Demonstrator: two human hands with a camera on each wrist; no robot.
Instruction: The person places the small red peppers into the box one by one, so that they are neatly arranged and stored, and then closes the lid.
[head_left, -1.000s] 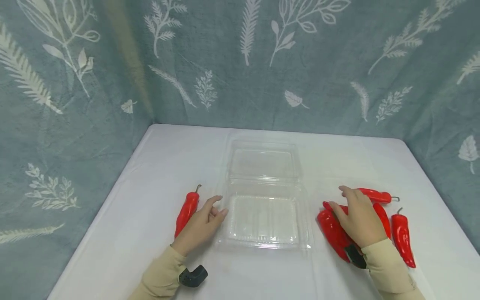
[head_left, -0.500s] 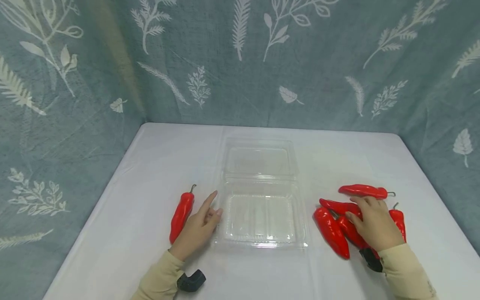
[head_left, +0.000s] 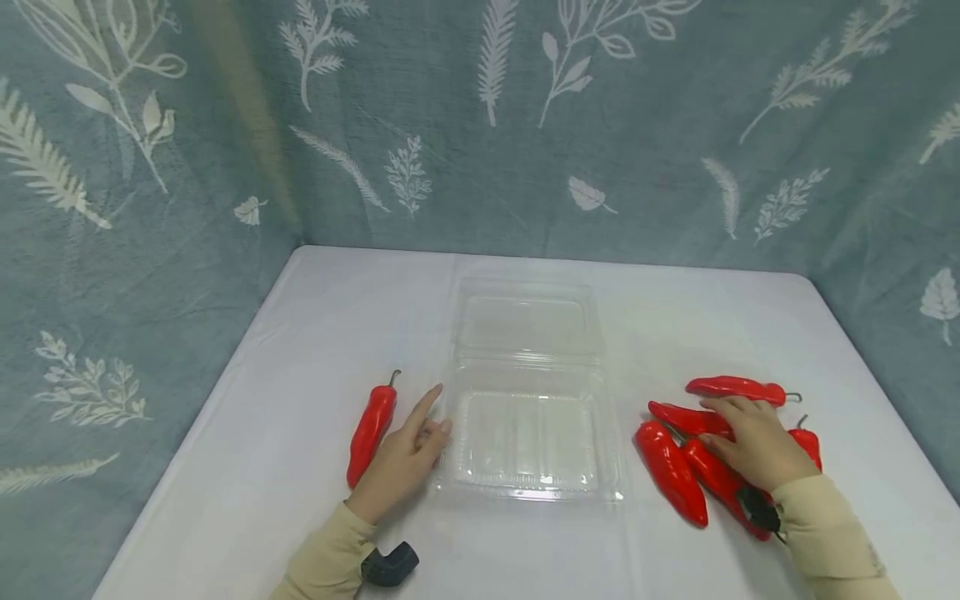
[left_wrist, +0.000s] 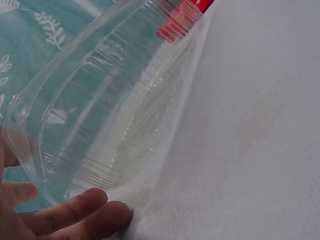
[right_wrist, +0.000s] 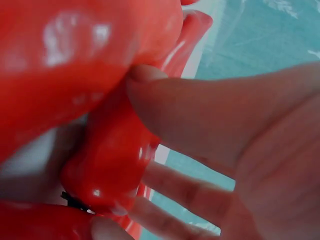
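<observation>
Fingers (head_left: 727,406) of the right hand (head_left: 761,442) pinch a long, glossy red pepper (head_left: 686,417) on the white tabletop (head_left: 540,546) in my head view. Left wrist: I see the relaxed left hand (left_wrist: 70,218) beside a hinged clear plastic container (left_wrist: 105,102). Right wrist: thumb (right_wrist: 200,117) against the pepper.

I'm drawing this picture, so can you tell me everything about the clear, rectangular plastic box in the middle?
The clear, rectangular plastic box looks thin and shiny, with white showing through it. It lies open on the white, cloth-covered table. Its ribbed base is nearer the person, and its lid is folded back behind, joined along one long edge. The person's bare left hand is right beside its left edge; I can't tell whether the fingers touch it.
</observation>
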